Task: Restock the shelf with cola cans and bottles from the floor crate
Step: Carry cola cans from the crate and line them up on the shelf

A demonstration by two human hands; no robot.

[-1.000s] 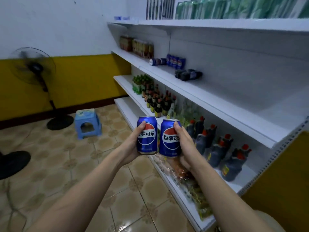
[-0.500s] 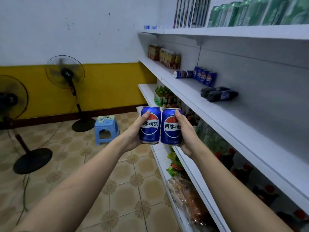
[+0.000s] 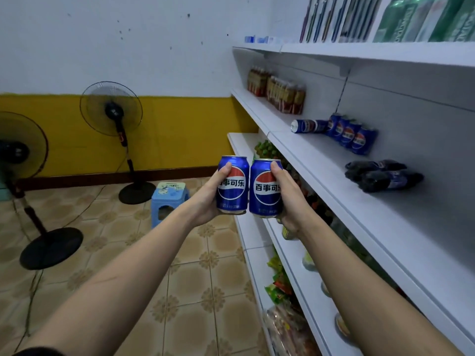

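Two blue cola cans are held upright side by side in front of the person, just touching: the left can (image 3: 232,185) in the left hand (image 3: 209,199) and the right can (image 3: 266,187) in the right hand (image 3: 289,201). Each hand wraps its can from the outer side, thumb across the front near the top and the other fingers curled behind, so both are clamped firmly on metal.

Compared with a second ago, the cans have risen from the level of the sauce-bottle shelf to just under the edge of the cola shelf (image 3: 334,181), and the view has turned up and to the right, so that this shelf now fills the right side. That reads as the carry ending and the placing about to start; neither can is on the shelf yet.

On that shelf, far and to the right, a row of standing cola cans (image 3: 350,133) sits against the back panel, with one can lying on its side (image 3: 307,125) at its far end. Nearer lie dark cola bottles (image 3: 383,174) on their sides. The bare stretch between cans and bottles looks like the likely spot.

To the left, on the tiled floor, stand two pedestal fans (image 3: 113,111) and a small blue stool (image 3: 168,201). The floor crate is out of view.
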